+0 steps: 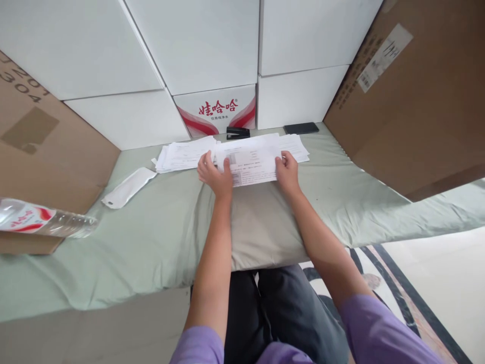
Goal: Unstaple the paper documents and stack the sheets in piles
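Under both hands, left hand (212, 174) and right hand (287, 170), printed sheets (250, 159), text unreadable.

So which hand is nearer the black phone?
Right. The right hand grips the printed sheet just below the phone; the left hand holds the sheet's far edge.

head camera looks steeply down, near hands (250, 174)
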The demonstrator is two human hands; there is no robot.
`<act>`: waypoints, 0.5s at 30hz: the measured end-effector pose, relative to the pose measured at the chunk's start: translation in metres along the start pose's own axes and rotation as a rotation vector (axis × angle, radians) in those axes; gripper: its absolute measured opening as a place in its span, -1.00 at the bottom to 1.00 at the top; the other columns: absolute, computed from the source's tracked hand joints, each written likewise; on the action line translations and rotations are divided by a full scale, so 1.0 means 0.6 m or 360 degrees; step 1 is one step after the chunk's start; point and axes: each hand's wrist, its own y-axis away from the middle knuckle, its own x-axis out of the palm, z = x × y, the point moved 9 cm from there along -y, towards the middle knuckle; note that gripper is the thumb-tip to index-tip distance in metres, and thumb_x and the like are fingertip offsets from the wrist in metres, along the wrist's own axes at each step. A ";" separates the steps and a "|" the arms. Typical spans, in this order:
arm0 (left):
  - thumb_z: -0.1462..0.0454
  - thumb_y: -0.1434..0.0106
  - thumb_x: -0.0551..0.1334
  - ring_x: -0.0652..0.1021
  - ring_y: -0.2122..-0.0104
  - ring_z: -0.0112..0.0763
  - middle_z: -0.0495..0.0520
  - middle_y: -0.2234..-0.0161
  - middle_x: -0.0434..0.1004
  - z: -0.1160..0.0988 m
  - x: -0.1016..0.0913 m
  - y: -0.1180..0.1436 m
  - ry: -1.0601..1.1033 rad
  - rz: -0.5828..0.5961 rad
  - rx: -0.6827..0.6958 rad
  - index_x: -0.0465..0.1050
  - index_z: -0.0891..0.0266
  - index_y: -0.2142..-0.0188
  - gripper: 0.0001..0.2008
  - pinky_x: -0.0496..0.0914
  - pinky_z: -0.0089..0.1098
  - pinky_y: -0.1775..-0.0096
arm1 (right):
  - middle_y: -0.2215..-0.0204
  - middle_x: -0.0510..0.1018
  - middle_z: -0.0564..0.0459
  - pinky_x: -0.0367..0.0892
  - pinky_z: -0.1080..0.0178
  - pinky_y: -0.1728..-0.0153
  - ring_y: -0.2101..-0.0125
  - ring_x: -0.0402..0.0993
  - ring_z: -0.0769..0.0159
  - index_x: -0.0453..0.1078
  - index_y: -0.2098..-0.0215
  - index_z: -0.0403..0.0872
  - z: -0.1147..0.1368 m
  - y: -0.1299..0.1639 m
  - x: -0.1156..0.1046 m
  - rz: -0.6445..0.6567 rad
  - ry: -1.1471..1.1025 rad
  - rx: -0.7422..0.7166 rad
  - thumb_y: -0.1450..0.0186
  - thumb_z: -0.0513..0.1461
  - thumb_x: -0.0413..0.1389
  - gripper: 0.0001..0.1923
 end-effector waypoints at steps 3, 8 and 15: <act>0.11 -0.33 0.22 0.55 0.16 -0.24 0.18 0.14 0.56 0.050 0.045 -0.004 0.0378 0.0217 -0.0289 0.44 0.25 -0.02 -0.64 0.40 -0.29 0.10 | 0.50 0.44 0.15 0.26 0.29 0.39 0.48 0.33 0.37 0.36 0.21 -0.04 -0.009 -0.010 -0.024 -0.0111 -0.0211 0.0120 -0.29 -0.09 0.08 -0.80; 0.09 -0.32 0.19 0.43 0.45 -0.43 -0.02 0.49 0.39 0.088 0.095 0.002 0.0746 0.0337 -0.0492 0.40 0.24 0.36 -0.74 0.35 -0.43 0.36 | 0.50 0.48 0.15 0.29 0.32 0.47 0.51 0.37 0.39 0.38 0.17 -0.02 -0.012 -0.003 -0.022 -0.0150 -0.0412 0.0275 -0.24 -0.01 0.16 -0.69; -0.02 -0.33 0.16 0.32 0.57 -0.49 -0.11 0.54 0.23 0.093 0.085 0.009 0.0843 0.0254 -0.0646 0.35 0.20 0.24 -0.68 0.24 -0.50 0.57 | 0.54 0.50 0.17 0.14 0.35 0.73 0.75 0.17 0.53 0.40 0.29 -0.04 -0.016 0.020 0.030 0.0283 -0.0747 0.0563 -0.16 -0.07 0.28 -0.73</act>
